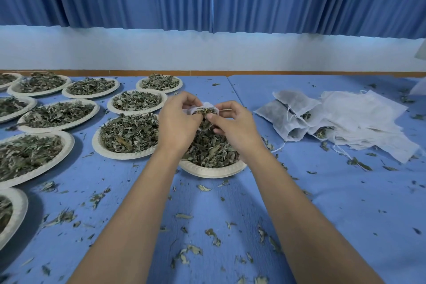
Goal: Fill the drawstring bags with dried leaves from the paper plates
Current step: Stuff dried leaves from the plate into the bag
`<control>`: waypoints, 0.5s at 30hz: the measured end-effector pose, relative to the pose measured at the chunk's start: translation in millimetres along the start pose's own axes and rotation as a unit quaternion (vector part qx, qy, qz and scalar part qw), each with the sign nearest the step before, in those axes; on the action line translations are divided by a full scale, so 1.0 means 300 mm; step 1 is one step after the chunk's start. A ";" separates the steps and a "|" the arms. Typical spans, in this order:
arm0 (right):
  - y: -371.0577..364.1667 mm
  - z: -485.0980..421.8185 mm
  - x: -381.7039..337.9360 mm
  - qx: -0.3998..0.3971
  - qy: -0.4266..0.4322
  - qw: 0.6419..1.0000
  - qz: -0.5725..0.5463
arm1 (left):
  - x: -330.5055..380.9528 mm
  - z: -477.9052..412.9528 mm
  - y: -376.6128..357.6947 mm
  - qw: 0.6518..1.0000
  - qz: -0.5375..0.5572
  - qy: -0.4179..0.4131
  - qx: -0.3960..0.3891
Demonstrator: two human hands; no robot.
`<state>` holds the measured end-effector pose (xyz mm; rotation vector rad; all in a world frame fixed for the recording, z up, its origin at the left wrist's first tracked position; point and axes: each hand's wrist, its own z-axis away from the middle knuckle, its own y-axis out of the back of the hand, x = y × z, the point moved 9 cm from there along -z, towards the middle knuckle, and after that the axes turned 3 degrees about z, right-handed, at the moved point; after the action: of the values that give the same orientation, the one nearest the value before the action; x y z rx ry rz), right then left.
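A small white drawstring bag (206, 106) hangs open between my two hands above a paper plate (213, 170) heaped with dried leaves (211, 148). My left hand (178, 122) grips the bag's left rim. My right hand (232, 122) pinches its right rim, thumb and fingers curled at the mouth with leaves under them. Dried leaves show in the bag's mouth. The bag's lower part is hidden behind my hands.
Several more paper plates of leaves (129, 134) cover the blue table (345, 203) to the left. Filled bags (285, 117) and a stack of flat empty bags (366, 122) lie at the right. Loose leaf bits litter the near table. Blue curtains hang behind.
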<state>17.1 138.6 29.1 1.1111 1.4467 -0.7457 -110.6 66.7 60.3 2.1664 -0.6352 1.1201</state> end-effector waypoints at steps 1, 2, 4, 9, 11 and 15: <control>0.004 -0.002 0.005 0.007 -0.006 1.000 -0.011 | -0.001 0.001 -0.005 1.000 0.014 0.007 -0.016; 0.007 -0.006 0.012 0.014 -0.010 1.000 -0.018 | -0.003 0.003 -0.009 0.999 0.032 0.017 -0.030; 0.019 -0.011 0.014 0.038 -0.001 0.999 0.009 | -0.005 0.014 -0.020 0.996 0.060 0.038 -0.058; 0.023 -0.008 0.009 0.066 0.010 0.998 0.011 | -0.006 0.033 -0.040 0.991 0.079 0.064 -0.084; 0.032 -0.006 0.002 0.084 0.019 0.995 0.039 | -0.002 0.034 -0.035 0.994 0.067 0.052 -0.073; 0.045 0.001 -0.019 0.112 0.041 0.988 0.097 | -0.001 0.034 -0.032 0.997 0.044 0.024 -0.062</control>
<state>29.5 141.9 36.4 1.4475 1.3224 -0.7435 -98.8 66.3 52.6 2.0182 -0.7636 1.1434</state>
